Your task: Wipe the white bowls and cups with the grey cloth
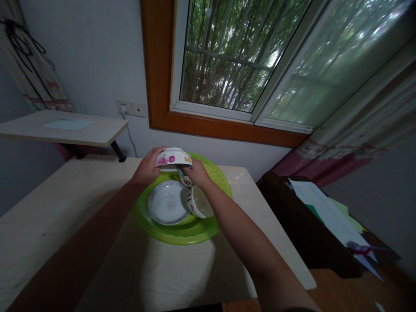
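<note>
"Two hands, one floral bowl (173,158). Where's it sit, quick?"

"Up over the far side of the green basin (185,239), between the palms. Base up, opening down. Left hand (147,167) on its left end, right hand (196,173) on its right end."

"Long axis?"

"Round, so no true one. The rim as seen runs across, hand to hand, roughly level."

"Nearer hand?"

"Neither, both touch it. For the second bowl (198,201), the right: it's down in the basin, just beside the right forearm (234,216), tipped on its side."

"Fingers?"

"Both hands gripping the floral bowl. Left fingers wrap the outside at its end; right fingers go partly behind things, so can't tell exact placement."

"Counts, go."

"Bowls: two, one held, one in the basin. Round plate (168,203): one, left of the second bowl, its edge overlapped in view; can't tell if they touch. Patterned spoon-like piece (186,180): one, by the right hand, part hidden, so label it unsure. Basin: one, on one pale table (175,268)."

"Background?"

"One raised shelf (97,128) at the left with one sheet of paper (67,124) on it. Two socket plates (139,110) on the wall. One window (234,60)."
</note>
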`<state>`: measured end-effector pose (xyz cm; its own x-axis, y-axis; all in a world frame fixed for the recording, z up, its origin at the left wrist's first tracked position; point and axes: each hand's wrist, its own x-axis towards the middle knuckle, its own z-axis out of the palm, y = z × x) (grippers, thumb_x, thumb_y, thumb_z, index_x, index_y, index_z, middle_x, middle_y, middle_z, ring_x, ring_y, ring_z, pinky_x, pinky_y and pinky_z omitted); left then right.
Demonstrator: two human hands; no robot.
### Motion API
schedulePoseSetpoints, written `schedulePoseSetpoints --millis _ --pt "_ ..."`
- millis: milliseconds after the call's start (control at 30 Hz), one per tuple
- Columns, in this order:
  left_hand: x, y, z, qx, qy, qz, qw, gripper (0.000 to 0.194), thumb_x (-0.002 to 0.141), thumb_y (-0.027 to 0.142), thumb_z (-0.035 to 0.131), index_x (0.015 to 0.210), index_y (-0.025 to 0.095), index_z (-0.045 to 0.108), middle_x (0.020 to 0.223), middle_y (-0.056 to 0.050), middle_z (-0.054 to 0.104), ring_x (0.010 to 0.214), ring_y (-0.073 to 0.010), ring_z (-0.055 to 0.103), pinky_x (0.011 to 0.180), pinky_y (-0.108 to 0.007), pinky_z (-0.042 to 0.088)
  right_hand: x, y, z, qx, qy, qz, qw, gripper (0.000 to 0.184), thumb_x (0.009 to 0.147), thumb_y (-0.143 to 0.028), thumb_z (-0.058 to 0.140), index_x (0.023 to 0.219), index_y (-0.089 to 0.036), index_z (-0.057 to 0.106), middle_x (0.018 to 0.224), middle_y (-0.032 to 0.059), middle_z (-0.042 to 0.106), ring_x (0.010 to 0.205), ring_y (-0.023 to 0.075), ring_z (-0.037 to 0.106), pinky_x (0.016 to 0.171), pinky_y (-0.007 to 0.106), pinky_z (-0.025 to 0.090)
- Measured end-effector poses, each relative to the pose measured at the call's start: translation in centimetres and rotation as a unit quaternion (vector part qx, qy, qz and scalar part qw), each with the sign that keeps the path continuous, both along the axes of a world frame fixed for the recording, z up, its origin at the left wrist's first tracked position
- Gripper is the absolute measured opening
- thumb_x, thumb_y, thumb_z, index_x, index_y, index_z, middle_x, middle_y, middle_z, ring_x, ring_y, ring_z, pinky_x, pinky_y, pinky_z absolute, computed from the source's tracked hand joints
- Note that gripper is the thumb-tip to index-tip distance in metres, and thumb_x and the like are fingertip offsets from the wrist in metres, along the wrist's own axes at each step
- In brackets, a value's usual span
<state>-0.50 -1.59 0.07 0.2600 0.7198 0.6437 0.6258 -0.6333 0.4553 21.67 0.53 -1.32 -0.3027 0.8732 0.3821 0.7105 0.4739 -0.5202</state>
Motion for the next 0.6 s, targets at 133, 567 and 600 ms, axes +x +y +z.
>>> schedulePoseSetpoints --millis 133,567,600 --pt "0.2 0.3 -0.2 -0.014 -0.005 0.003 1.000 0.069 0.067 0.008 0.043 0.135 0.017 0.048 0.134 -0.010 0.057 0.127 -0.0244 0.052 0.111 -0.044 0.041 0.0 0.0 -0.2 -0.003 0.003 -0.016 1.000 0.025 0.094 -0.029 0.056 0.114 -0.020 0.068 0.114 0.0050 0.073 0.103 0.0192 0.068 0.090 0.028 0.050" --pt "0.5 0.4 -0.5 -0.047 0.049 0.014 0.998 0.072 0.068 0.004 0.043 0.138 0.019 0.045 0.134 -0.011 0.054 0.128 -0.0253 0.051 0.113 -0.044 0.041 -0.5 -1.5 2.0 0.047 -0.164 -0.132 0.976 0.020 0.088 -0.026 0.057 0.107 -0.020 0.062 0.100 0.0132 0.071 0.090 0.0262 0.067 0.082 0.035 0.052" --pt "0.5 0.4 -0.5 -0.047 0.053 0.016 0.997 0.072 0.068 0.004 0.043 0.138 0.019 0.045 0.134 -0.011 0.054 0.127 -0.0253 0.051 0.112 -0.043 0.041 -0.6 -1.6 2.2 0.050 -0.166 -0.131 0.976 0.021 0.088 -0.026 0.057 0.107 -0.019 0.062 0.101 0.0137 0.070 0.090 0.0267 0.067 0.082 0.036 0.052"
